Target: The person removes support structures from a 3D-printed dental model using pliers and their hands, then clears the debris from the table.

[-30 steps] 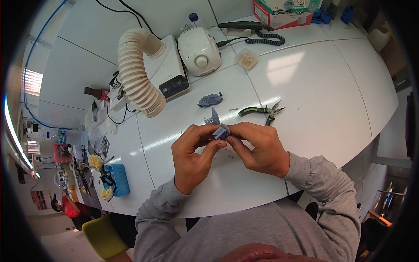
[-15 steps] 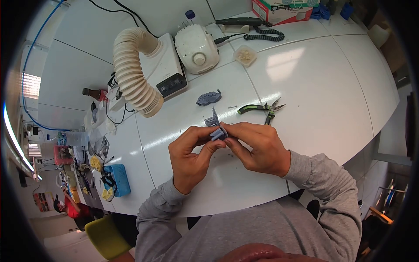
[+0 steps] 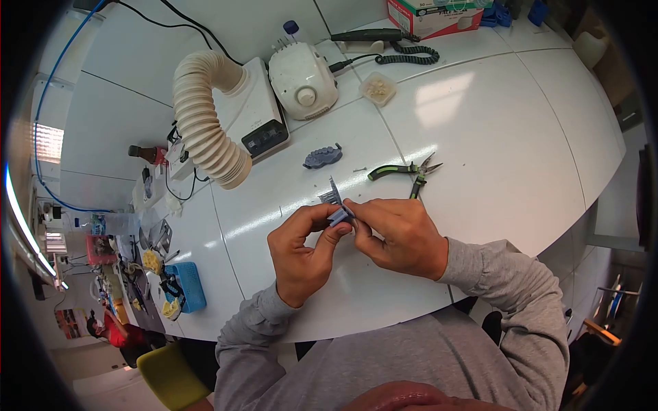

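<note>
A small grey-blue resin print (image 3: pixel 338 217) is pinched between my two hands, with a thin comb-like fringe of print supports (image 3: pixel 330 196) rising from its far side. My left hand (image 3: pixel 301 250) grips it from the left between thumb and fingers. From the right, the thumb and fingertips of my right hand (image 3: pixel 406 236) close on its other edge and hide part of it. Beyond the hands lies a grey-blue dental arch model (image 3: pixel 323 157). Cutting pliers (image 3: pixel 389 170) with green-and-black handles rest just past my right hand, jaws spread.
A ribbed suction hose (image 3: pixel 205 123) arches from a white unit at left. Behind stand a white rotary-tool control box (image 3: pixel 303 81), its handpiece (image 3: pixel 367 35) and a small clear dish (image 3: pixel 378 89). A blue basket (image 3: pixel 188 286) sits at the left edge. Far left, a person in red (image 3: pixel 120 332) is present.
The whole view has shifted slightly. Both hands keep hold of the resin print, which has turned a little, and the right fingers have curled in closer on its edge.
</note>
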`<state>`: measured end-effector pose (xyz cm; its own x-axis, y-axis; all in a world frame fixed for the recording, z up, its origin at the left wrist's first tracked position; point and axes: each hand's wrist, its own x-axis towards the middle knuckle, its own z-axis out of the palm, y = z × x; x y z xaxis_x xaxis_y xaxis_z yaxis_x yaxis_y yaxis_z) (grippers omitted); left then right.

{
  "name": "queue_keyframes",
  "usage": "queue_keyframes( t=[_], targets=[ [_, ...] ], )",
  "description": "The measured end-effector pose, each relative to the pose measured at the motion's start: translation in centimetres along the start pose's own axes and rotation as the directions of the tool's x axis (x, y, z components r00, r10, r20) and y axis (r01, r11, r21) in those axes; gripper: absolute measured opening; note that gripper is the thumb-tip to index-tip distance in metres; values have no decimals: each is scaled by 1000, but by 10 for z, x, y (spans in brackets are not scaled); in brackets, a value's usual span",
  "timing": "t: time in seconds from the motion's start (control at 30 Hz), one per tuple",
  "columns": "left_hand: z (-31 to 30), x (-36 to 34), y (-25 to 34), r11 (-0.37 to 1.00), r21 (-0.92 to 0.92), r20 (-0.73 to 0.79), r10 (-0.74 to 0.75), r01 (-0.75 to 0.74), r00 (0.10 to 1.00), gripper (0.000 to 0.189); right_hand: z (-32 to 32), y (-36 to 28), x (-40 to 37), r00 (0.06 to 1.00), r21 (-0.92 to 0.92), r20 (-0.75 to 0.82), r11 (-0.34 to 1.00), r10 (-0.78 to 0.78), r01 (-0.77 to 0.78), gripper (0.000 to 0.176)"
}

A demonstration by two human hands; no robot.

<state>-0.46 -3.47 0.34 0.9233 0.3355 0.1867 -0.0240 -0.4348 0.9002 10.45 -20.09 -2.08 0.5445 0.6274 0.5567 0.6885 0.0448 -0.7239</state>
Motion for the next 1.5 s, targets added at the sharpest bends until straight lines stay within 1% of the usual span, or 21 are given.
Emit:
queue_keyframes(
  t=[0.07, 0.13, 0.2, 0.4, 0.63, 0.67, 0.73, 0.77, 0.8, 0.83, 0.87, 0.93, 0.97, 1.0, 1.07, 1.1, 1.13, 1.27, 1.33, 1.4, 1.5],
  targets=[
    [1, -1, 2, 1000, 7, -11, -3, 3, 1000, 20, 0, 0, 1, 1000, -1, -5, 1000, -15, 15, 29],
    [2, -1, 3, 1000, 14, -22, -2, 2, 1000, 20, -1, -2, 2, 1000, 22, -14, 1000, 2, -2, 27],
    [3, -2, 2, 997, 44, -41, 58, -56, 997, 20, -1, -2, 2, 1000, 20, -16, 1000, 11, -11, 26],
    [4, -5, 1, 993, 77, -43, 94, -91, 995, 22, 1, -2, 0, 998, 48, -38, 998, 45, -44, 26],
    [1, -3, 2, 994, 65, -32, 94, -92, 995, 22, -1, -4, 2, 993, 116, -50, 988, 105, -99, 20],
    [0, -2, 2, 995, 51, -29, 87, -86, 996, 21, -1, -4, 2, 993, 114, -49, 989, 105, -99, 20],
    [0, -2, 1, 996, 38, -28, 78, -76, 997, 21, -2, -5, 2, 988, 138, -22, 979, 152, -148, 20],
    [1, -1, -2, 998, -11, -45, 54, -55, 998, 20, -2, -5, 3, 988, 137, -21, 980, 151, -147, 20],
    [1, 0, -4, 998, -59, -62, 31, -34, 998, 19, -1, -4, 4, 984, 184, -16, 968, 178, -172, 22],
    [1, 0, -4, 998, -57, -66, 32, -35, 997, 19, -1, -3, 5, 979, 232, -9, 953, 203, -196, 24],
    [1, 1, -4, 998, -52, -65, 29, -32, 997, 19, -1, -4, 6, 980, 233, -9, 953, 201, -193, 24],
    [0, 3, -5, 998, -48, -67, 26, -30, 997, 19, -3, -5, 7, 975, 340, 23, 916, 220, -214, 28],
    [-1, 3, -6, 996, -93, -67, 11, -18, 998, 20, -5, -4, 8, 976, 340, 24, 916, 217, -212, 28],
    [-2, 3, -7, 991, -137, -65, -5, -4, 998, 20, -7, -3, 9, 975, 364, 50, 906, 215, -218, 30],
    [-4, 3, -5, 987, -159, -44, -34, 26, 998, 21, -9, 0, 10, 974, 388, 76, 894, 212, -224, 33],
    [-5, 3, -4, 982, -182, -20, -61, 57, 998, 21, -9, 1, 10, 965, 404, 116, 876, 237, -263, 34],
    [-5, 3, -3, 982, -182, -20, -60, 55, 998, 21, -9, 2, 10, 953, 417, 155, 858, 259, -301, 35],
    [-4, 3, 1, 968, -244, -10, -60, 56, 998, 22, -8, 3, 10, 958, 389, 128, 876, 256, -286, 34],
    [-3, 3, 2, 964, -261, -11, -62, 57, 998, 22, -6, 2, 11, 981, 339, 65, 921, 182, -194, 33],
    [-2, 3, 2, 951, -302, -16, -72, 64, 997, 23, -7, 1, 10, 984, 310, 65, 933, 169, -180, 33],
    [-2, 1, -2, 963, -255, 3, -87, 85, 996, 23, -4, 3, 6, 987, 271, 46, 949, 152, -159, 33]
  ],
)
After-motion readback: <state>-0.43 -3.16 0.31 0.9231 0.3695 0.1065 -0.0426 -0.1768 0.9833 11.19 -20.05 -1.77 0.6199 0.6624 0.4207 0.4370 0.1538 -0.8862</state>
